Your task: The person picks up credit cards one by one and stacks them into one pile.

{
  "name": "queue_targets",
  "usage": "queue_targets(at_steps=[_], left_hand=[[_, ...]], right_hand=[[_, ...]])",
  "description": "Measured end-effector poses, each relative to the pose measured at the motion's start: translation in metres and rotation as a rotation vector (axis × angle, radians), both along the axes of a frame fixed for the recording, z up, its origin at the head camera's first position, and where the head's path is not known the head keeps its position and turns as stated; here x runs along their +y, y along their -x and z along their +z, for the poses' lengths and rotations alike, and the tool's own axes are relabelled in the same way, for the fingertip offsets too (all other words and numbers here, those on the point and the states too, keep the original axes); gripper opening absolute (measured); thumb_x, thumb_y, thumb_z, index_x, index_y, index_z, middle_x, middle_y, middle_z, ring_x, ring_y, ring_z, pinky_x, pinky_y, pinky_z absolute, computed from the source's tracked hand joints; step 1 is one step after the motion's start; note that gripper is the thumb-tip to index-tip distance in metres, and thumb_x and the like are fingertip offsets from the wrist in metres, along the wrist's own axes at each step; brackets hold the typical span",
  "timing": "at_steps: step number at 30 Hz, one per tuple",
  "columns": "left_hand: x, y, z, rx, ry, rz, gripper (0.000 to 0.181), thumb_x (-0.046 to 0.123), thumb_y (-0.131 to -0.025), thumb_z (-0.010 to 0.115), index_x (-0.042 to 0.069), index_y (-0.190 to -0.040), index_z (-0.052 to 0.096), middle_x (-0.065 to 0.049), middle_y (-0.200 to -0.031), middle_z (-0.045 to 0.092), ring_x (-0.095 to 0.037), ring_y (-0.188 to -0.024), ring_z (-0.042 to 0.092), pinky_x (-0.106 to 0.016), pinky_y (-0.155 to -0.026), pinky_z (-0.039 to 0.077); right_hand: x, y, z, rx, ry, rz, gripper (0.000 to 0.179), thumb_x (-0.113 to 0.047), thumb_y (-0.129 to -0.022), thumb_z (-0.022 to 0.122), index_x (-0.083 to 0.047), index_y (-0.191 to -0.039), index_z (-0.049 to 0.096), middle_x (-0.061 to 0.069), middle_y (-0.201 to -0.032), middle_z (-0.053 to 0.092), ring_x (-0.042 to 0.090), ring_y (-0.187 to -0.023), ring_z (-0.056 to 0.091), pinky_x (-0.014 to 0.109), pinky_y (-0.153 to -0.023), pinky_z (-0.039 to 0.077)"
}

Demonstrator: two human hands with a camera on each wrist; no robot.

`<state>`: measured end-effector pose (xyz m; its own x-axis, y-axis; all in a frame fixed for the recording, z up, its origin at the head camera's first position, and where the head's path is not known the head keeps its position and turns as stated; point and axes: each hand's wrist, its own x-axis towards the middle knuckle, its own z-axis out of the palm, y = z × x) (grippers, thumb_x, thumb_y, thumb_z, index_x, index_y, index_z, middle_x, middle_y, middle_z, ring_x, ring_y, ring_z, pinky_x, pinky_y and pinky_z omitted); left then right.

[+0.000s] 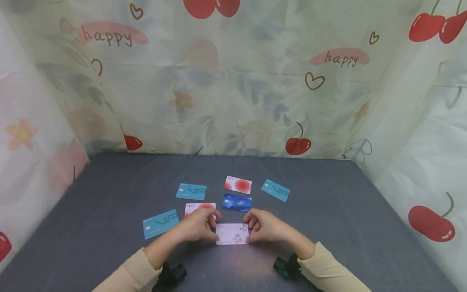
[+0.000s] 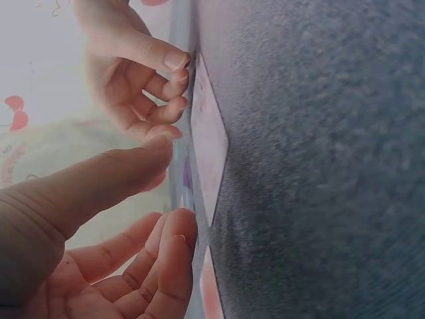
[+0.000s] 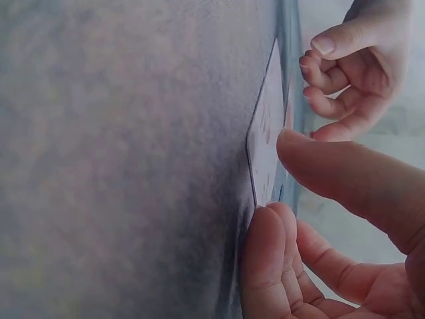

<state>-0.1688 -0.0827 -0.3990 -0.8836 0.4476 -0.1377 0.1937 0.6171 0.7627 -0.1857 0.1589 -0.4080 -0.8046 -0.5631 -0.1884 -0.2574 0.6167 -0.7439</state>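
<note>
Cards (image 1: pixel 232 234) dot dark cloth (image 1: pixel 321 198) before cherry-print sheeting (image 1: pixel 248 48).

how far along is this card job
Looks done: the blue card and five others lie spread on the table. In hand: the pale pink card, between left hand and right hand. Perhaps left: settling it, as both hands are at its ends.

The near card (image 1: pixel 232 234) is pale pink, floral-printed. The near-left card (image 1: pixel 155 229), far-left card (image 1: pixel 191 192) and far-right card (image 1: pixel 275 190) are teal with darker lettering, the middle card (image 1: pixel 237 202) blue with white lettering. Red circles mark the white-and-pink far-middle card (image 1: pixel 238 185) and left-middle card (image 1: pixel 192 208). The table (image 1: pixel 328 211) is dark grey, the far curtain (image 1: pixel 240 48) cream with red cherries.
</note>
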Motion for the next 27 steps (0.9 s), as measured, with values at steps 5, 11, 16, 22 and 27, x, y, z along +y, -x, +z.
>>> queue_targets(at_steps=[5, 11, 16, 22, 27], left_hand=[[0.000, 0.004, 0.005, 0.016, -0.003, 0.011, 0.045, 0.010, -0.069, 0.080, 0.001, -0.108, 0.060, -0.006, -0.081, 0.059, -0.013, -0.064, 0.052, -0.023, -0.058, 0.046], [-0.001, 0.015, 0.009, 0.016, -0.015, 0.038, 0.047, 0.013, -0.071, 0.079, 0.002, -0.111, 0.059, -0.007, -0.084, 0.060, -0.014, -0.068, 0.052, -0.023, -0.059, 0.046], [0.000, 0.026, 0.008, 0.011, -0.028, 0.081, 0.047, 0.014, -0.072, 0.078, 0.002, -0.113, 0.058, -0.007, -0.086, 0.060, -0.014, -0.068, 0.052, -0.024, -0.061, 0.047], [0.005, 0.039, 0.006, -0.005, -0.054, 0.145, 0.047, 0.013, -0.072, 0.079, 0.003, -0.114, 0.059, -0.009, -0.087, 0.061, -0.014, -0.073, 0.054, -0.024, -0.063, 0.049], [0.010, 0.050, 0.002, -0.016, -0.053, 0.169, 0.047, 0.014, -0.072, 0.079, 0.006, -0.114, 0.059, -0.007, -0.089, 0.062, -0.015, -0.076, 0.053, -0.023, -0.063, 0.045]], right_hand=[[0.003, 0.004, 0.004, -0.010, 0.007, -0.035, 0.041, -0.011, -0.073, 0.077, -0.001, -0.106, 0.055, 0.009, -0.086, 0.058, 0.012, -0.071, 0.056, 0.019, -0.062, 0.049], [0.009, 0.015, 0.009, 0.033, 0.028, -0.073, 0.041, -0.013, -0.074, 0.077, 0.001, -0.106, 0.055, 0.010, -0.086, 0.057, 0.012, -0.070, 0.056, 0.020, -0.064, 0.050], [0.012, 0.023, 0.012, 0.049, 0.038, -0.116, 0.043, -0.015, -0.075, 0.077, 0.002, -0.107, 0.055, 0.012, -0.086, 0.058, 0.013, -0.071, 0.055, 0.022, -0.066, 0.050], [0.012, 0.034, 0.008, 0.036, 0.053, -0.156, 0.044, -0.014, -0.076, 0.076, 0.004, -0.110, 0.055, 0.011, -0.085, 0.057, 0.013, -0.071, 0.053, 0.022, -0.066, 0.049], [0.011, 0.043, 0.004, 0.007, 0.067, -0.187, 0.045, -0.012, -0.075, 0.076, 0.004, -0.110, 0.054, 0.009, -0.083, 0.056, 0.012, -0.066, 0.052, 0.022, -0.062, 0.048]])
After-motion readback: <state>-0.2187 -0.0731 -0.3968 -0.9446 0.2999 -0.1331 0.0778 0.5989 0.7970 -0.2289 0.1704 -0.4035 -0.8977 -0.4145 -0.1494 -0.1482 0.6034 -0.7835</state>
